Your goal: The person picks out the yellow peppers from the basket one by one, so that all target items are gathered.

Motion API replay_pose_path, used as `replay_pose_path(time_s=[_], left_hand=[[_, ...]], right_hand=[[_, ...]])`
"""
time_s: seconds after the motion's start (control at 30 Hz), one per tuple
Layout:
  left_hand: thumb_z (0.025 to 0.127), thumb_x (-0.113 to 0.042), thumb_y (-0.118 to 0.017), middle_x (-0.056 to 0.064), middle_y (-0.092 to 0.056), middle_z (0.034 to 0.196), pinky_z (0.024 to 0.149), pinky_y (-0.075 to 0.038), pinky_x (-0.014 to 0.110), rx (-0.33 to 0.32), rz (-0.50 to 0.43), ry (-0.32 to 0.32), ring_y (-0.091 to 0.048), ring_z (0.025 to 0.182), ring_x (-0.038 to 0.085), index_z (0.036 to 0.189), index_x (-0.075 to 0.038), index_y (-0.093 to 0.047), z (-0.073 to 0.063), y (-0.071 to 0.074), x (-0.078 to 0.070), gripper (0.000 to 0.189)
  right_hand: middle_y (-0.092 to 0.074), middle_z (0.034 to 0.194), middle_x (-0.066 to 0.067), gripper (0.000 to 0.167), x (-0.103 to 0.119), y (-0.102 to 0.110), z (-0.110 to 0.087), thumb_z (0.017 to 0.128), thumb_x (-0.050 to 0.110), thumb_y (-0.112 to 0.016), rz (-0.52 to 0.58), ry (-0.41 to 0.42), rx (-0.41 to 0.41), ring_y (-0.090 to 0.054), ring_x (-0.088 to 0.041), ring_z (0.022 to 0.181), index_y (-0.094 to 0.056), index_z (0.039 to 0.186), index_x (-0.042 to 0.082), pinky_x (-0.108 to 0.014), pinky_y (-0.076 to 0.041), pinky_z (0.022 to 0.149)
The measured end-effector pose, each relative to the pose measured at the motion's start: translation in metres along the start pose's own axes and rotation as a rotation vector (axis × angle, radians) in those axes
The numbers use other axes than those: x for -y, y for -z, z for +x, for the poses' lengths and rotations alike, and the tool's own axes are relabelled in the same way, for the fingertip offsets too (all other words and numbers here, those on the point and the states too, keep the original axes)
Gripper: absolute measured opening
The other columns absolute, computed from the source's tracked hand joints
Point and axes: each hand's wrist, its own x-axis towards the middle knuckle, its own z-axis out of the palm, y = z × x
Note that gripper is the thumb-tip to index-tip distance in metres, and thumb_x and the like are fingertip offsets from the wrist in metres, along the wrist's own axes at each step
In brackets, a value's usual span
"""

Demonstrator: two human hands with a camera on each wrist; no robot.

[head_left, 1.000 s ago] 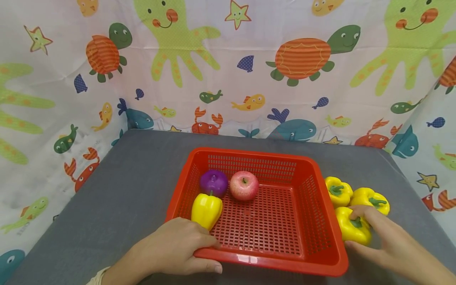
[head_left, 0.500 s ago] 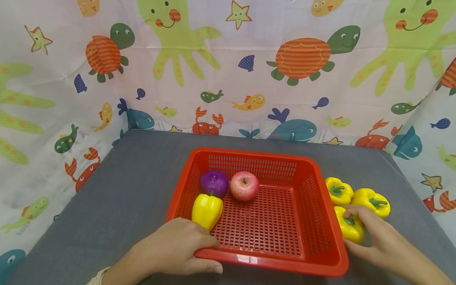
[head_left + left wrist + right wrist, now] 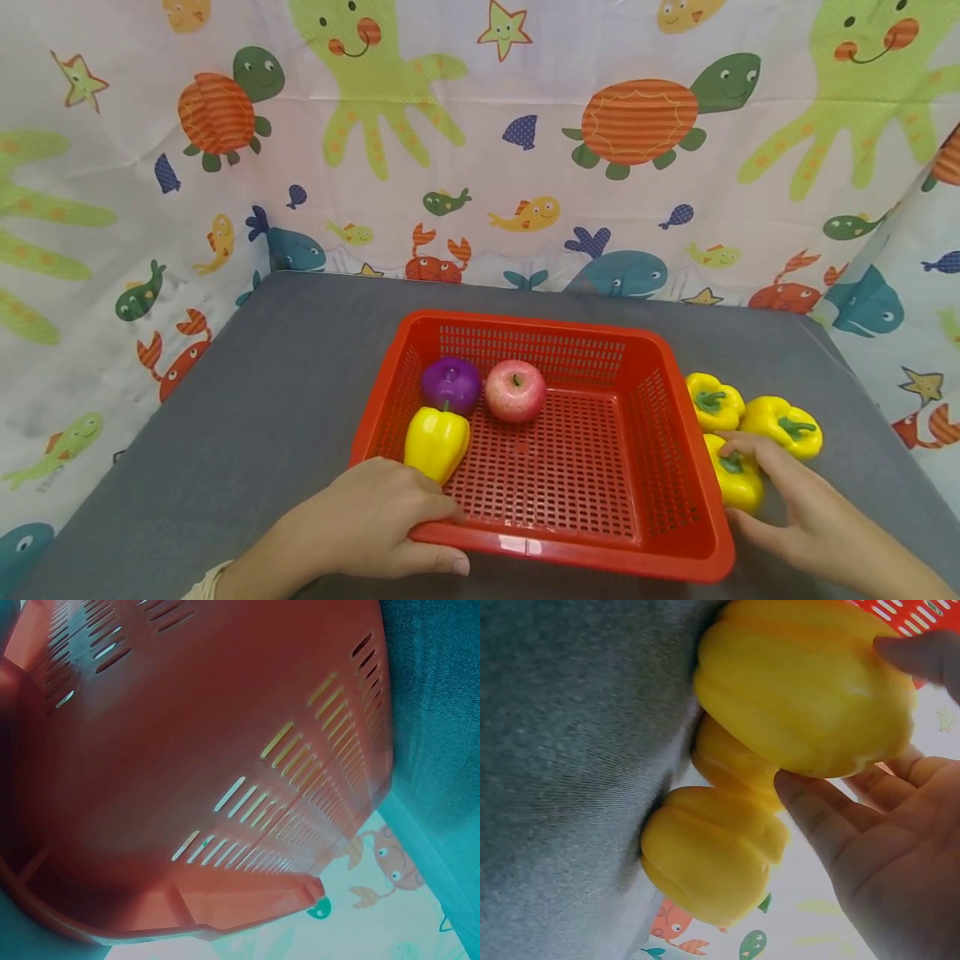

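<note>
A red plastic basket (image 3: 525, 546) stands on the grey table; its slotted outer wall (image 3: 187, 735) fills much of the left wrist view. My left hand (image 3: 386, 517) grips the front rim near its left corner, thumb outside and fingers over the edge. To the right of the basket, my right hand (image 3: 795, 500) holds the nearest yellow bell pepper (image 3: 738, 483) between thumb and fingers. In the right wrist view, that bell pepper (image 3: 802, 682) rests on the table, thumb at one side and fingertips at the other.
Inside the basket lie a purple round vegetable (image 3: 451, 386), a pink-red apple (image 3: 515, 392) and a yellow bell pepper (image 3: 437, 443). Two more yellow bell peppers (image 3: 714, 402) (image 3: 780, 425) sit behind my right hand. A cloth with sea animals (image 3: 480, 167) hangs around the table (image 3: 300, 358).
The nearest bell pepper has shifted left, closer against the basket's right side, with my right hand on it. My left hand and the basket stay in place.
</note>
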Motion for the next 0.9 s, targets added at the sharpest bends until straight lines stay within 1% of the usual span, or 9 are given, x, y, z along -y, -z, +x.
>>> replay_pose_path(time_s=[0.1,0.2,0.3,0.4,0.5,0.53,0.63,0.77,0.9], left_hand=[[0.093,-0.072,-0.046,-0.026,-0.062,0.086,0.063,-0.044,0.018,-0.001,0.004,-0.003,-0.051,0.071,-0.01,0.104,-0.031,-0.074,0.0,-0.001,0.0,0.051],[0.093,-0.072,-0.045,-0.026,-0.062,0.085,0.063,-0.044,0.018,-0.005,0.005,-0.005,-0.051,0.071,-0.011,0.103,-0.031,-0.074,0.0,-0.001,0.0,0.051],[0.093,-0.071,-0.046,-0.026,-0.062,0.085,0.063,-0.044,0.018,-0.007,0.002,-0.006,-0.051,0.071,-0.011,0.103,-0.031,-0.074,0.0,-0.001,0.0,0.051],[0.093,-0.071,-0.046,-0.026,-0.062,0.086,0.063,-0.044,0.018,-0.005,-0.002,-0.003,-0.051,0.071,-0.011,0.104,-0.031,-0.074,0.0,-0.001,0.0,0.051],[0.093,-0.071,-0.046,-0.026,-0.062,0.086,0.063,-0.044,0.018,-0.008,0.005,-0.005,-0.052,0.072,-0.011,0.104,-0.031,-0.074,0.001,0.0,0.001,0.051],[0.093,-0.071,-0.046,-0.026,-0.062,0.086,0.063,-0.044,0.018,-0.009,0.006,-0.007,-0.051,0.071,-0.011,0.104,-0.031,-0.074,0.001,0.0,0.001,0.051],[0.094,-0.071,-0.046,-0.026,-0.061,0.085,0.063,-0.044,0.018,-0.015,0.012,-0.011,-0.051,0.071,-0.011,0.103,-0.03,-0.074,0.0,0.0,0.001,0.05],[0.094,-0.071,-0.046,-0.026,-0.062,0.084,0.063,-0.044,0.017,-0.02,0.016,-0.014,-0.051,0.07,-0.011,0.103,-0.03,-0.074,0.0,-0.001,0.001,0.05],[0.094,-0.07,-0.046,-0.026,-0.061,0.083,0.062,-0.043,0.017,-0.016,0.014,-0.015,-0.05,0.069,-0.011,0.103,-0.03,-0.074,0.0,-0.001,0.0,0.05]], right_hand=[[-0.059,0.126,0.0,0.067,0.001,0.004,-0.001,0.068,0.023,-0.095,0.005,-0.016,0.017,-0.049,0.002,0.103,-0.055,0.122,0.019,-0.019,-0.051,0.075],[-0.058,0.122,0.005,0.067,0.004,0.011,-0.002,0.07,0.025,-0.094,-0.012,-0.004,-0.008,-0.05,0.003,0.101,-0.055,0.124,0.019,-0.017,-0.051,0.075],[-0.058,0.12,0.004,0.067,0.009,0.019,0.001,0.068,0.017,-0.094,-0.038,0.076,-0.063,-0.049,0.003,0.105,-0.057,0.125,0.017,-0.01,-0.046,0.079],[-0.058,0.127,0.001,0.066,0.017,0.027,0.009,0.065,0.011,-0.095,-0.074,0.156,-0.112,-0.046,0.002,0.116,-0.061,0.122,0.02,-0.004,-0.037,0.086],[-0.055,0.134,0.0,0.064,0.03,0.035,0.02,0.066,0.01,-0.094,-0.101,0.196,-0.128,-0.044,0.0,0.12,-0.064,0.12,0.024,-0.008,-0.043,0.082],[-0.054,0.135,0.001,0.063,0.034,0.037,0.024,0.067,0.01,-0.093,-0.109,0.207,-0.126,-0.045,-0.002,0.119,-0.064,0.121,0.024,-0.01,-0.046,0.08],[-0.053,0.138,0.003,0.06,0.053,0.043,0.037,0.072,0.013,-0.091,-0.11,0.232,-0.093,-0.05,-0.006,0.114,-0.064,0.125,0.024,-0.024,-0.055,0.072],[-0.052,0.14,0.003,0.053,0.078,0.048,0.057,0.078,0.016,-0.088,-0.107,0.291,-0.026,-0.055,-0.012,0.112,-0.064,0.124,0.026,-0.033,-0.058,0.072],[-0.051,0.142,0.003,0.051,0.1,0.05,0.076,0.079,0.015,-0.085,-0.118,0.373,0.04,-0.056,-0.017,0.117,-0.062,0.122,0.031,-0.036,-0.057,0.076]])
